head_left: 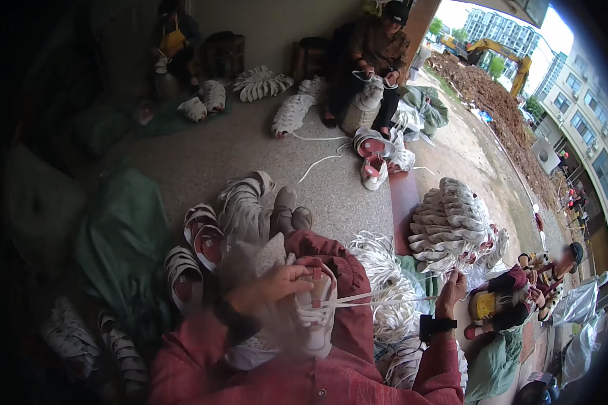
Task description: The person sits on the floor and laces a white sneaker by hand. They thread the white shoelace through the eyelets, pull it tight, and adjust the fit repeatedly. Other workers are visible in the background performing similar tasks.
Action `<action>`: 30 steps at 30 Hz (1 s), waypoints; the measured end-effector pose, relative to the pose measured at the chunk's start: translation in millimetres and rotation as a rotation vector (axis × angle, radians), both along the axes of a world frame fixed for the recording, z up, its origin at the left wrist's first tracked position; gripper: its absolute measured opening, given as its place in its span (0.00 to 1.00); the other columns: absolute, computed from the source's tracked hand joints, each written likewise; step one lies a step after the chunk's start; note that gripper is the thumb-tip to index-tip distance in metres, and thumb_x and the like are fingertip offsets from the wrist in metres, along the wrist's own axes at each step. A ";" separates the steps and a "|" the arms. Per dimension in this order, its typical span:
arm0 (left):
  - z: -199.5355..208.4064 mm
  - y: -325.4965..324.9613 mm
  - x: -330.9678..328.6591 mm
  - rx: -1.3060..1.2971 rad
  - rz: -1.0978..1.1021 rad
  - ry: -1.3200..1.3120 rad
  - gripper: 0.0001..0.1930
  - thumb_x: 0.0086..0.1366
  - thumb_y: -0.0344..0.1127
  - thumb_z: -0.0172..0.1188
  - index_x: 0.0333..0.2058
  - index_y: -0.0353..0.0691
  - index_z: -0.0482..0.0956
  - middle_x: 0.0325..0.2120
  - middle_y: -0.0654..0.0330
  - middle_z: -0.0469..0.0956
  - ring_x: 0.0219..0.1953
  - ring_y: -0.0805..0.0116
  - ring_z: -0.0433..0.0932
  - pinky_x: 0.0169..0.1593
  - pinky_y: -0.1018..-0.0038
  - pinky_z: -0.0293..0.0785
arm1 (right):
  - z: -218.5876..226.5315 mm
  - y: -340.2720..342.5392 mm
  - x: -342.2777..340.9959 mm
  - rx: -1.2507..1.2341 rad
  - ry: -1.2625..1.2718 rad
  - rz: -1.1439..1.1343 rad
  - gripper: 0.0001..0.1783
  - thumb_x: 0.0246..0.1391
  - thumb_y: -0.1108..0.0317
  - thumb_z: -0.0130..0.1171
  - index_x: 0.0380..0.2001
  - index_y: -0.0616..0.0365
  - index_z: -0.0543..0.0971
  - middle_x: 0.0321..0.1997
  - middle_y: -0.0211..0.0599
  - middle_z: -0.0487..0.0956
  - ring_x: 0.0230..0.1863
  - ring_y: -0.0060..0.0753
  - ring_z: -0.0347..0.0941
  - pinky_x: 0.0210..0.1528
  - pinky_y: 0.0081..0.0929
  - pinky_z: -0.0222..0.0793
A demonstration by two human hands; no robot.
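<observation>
A white sneaker [323, 307] with a red inner lining rests on my lap, its toe end toward me. My left hand [273, 287] is closed on the shoe at the tongue and collar. White shoelaces [378, 295] run from the eyelets, stretched taut to the right. Their far ends are gripped in my right hand [452, 290], held out to the side with the fingers closed. Below my left wrist, a pale blurred shape hides part of the shoe's side.
A heap of loose white laces [392, 317] lies right of my knee. Stacked white shoes [452, 223] stand beyond it, and nested rows of shoes [243, 209] lie ahead left. A green sack [121, 236] is at left. Seated people [378, 47] handle shoes nearby.
</observation>
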State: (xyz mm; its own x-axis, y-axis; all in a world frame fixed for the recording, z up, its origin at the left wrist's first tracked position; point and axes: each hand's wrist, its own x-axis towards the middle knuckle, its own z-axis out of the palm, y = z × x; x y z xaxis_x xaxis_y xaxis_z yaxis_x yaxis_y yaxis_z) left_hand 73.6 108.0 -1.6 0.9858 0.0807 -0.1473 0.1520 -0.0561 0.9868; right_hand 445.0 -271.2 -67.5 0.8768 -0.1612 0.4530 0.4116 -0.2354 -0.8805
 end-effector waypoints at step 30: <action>36.2 -19.5 8.2 0.194 -0.012 0.093 0.34 0.41 0.34 0.75 0.52 0.40 0.76 0.45 0.58 0.81 0.49 0.65 0.78 0.55 0.71 0.72 | 123.3 117.5 -227.2 -0.279 0.977 1.218 0.08 0.68 0.69 0.52 0.44 0.60 0.77 0.28 0.26 0.78 0.20 0.12 0.66 0.21 0.13 0.64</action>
State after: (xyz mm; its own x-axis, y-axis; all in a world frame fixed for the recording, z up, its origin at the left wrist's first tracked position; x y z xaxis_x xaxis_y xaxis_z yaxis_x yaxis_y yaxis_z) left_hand 81.9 88.5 34.6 0.9696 0.1047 -0.2210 0.2405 -0.2457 0.9390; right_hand 217.8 -153.7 55.8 0.3725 0.8142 -0.4454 -0.2086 -0.3942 -0.8950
